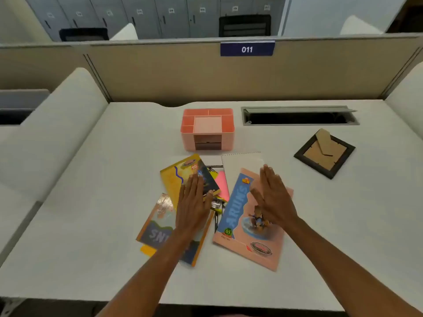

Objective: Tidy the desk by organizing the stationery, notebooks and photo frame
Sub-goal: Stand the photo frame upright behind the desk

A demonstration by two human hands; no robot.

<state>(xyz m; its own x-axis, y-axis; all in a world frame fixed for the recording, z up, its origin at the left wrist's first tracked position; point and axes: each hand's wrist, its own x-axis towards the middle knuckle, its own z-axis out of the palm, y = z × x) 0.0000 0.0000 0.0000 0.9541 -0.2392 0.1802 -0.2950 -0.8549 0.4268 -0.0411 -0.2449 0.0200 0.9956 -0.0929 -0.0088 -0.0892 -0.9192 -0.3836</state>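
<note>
A heap of notebooks lies mid-desk: a yellow one [180, 177], a grey-and-orange one [158, 227], a pink one [235, 216] and a white spiral pad [240, 163]. Pink paper [223, 184] and some stationery [216, 205] show between them, mostly hidden. My left hand [193, 202] hovers flat over the left notebooks, fingers straight. My right hand [273, 197] is held edge-on above the pink notebook, fingers straight. Neither hand holds anything. A pink desk organizer [207, 129] stands behind the heap. A black photo frame [325, 153] lies face down at the right.
A cable tray slot [299, 116] with a raised lid is set in the desk behind the frame. A beige partition [206, 74] closes the back, white dividers [57, 133] stand at both sides. The desk's front edge [229, 303] is near me.
</note>
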